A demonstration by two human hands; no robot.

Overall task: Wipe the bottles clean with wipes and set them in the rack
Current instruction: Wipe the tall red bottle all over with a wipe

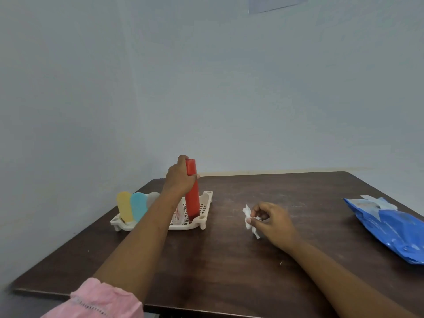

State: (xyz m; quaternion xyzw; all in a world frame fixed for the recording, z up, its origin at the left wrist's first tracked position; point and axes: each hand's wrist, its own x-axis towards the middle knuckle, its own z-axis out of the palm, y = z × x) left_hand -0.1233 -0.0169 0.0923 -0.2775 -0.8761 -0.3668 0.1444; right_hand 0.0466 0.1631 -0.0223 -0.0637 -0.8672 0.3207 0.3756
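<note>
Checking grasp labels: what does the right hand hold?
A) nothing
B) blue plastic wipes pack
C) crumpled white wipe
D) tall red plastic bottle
C: the right hand pinches the crumpled white wipe; the left hand grips the tall red plastic bottle at the cream slotted plastic rack.

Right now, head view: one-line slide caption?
Left hand holds a red bottle upright in the white rack, near a yellow bottle and a blue bottle; right hand pinches a crumpled wipe.
</note>
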